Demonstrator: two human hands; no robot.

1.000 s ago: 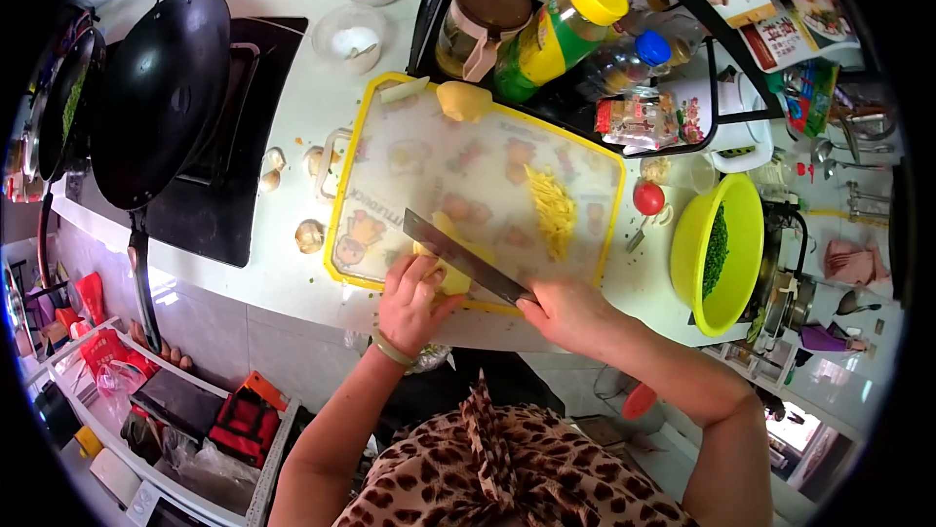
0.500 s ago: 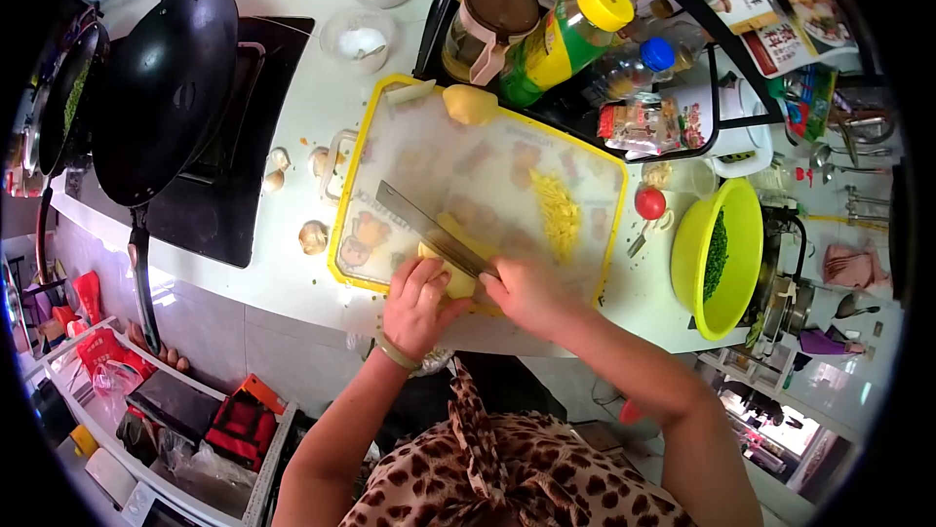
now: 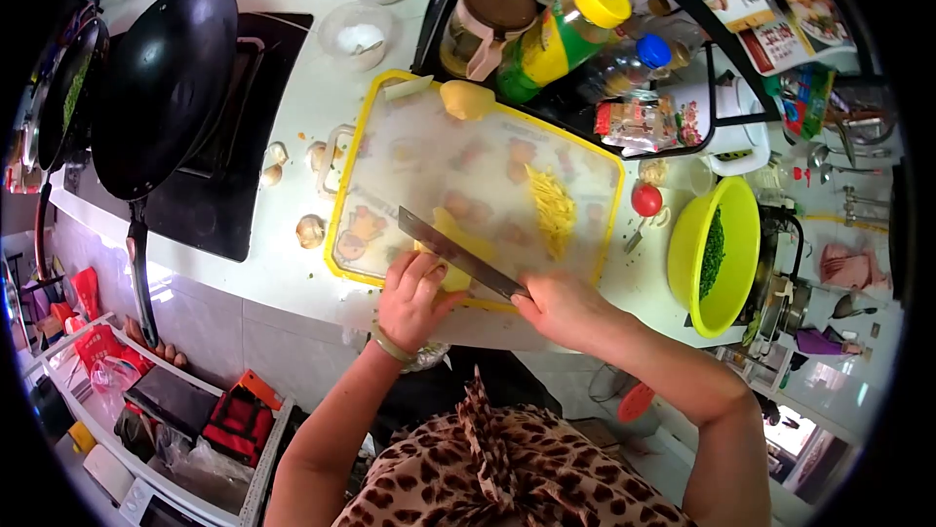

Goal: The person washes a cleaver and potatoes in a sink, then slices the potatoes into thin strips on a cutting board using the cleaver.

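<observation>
My right hand is closed round the handle of a kitchen knife, whose broad blade slants up and left across the cut potato. With bent fingers, my left hand presses on that potato at the near edge of the yellow-rimmed cutting board. Pale yellow potato lies on both sides of the blade, which partly hides it. A heap of potato shreds rests on the board's right side. Along the far edge lie a peeled potato and a pale slice.
Left stands a black wok on the cooktop. Garlic lies beside the board. A green basin holds chopped greens at the right, near a red-topped peeler. Behind, a rack holds bottles; two small bowls stand farther left.
My right hand and the knife have shifted right and slightly towards my body. My left hand stays on the potato, moved only slightly. The whole view has shifted a little.
</observation>
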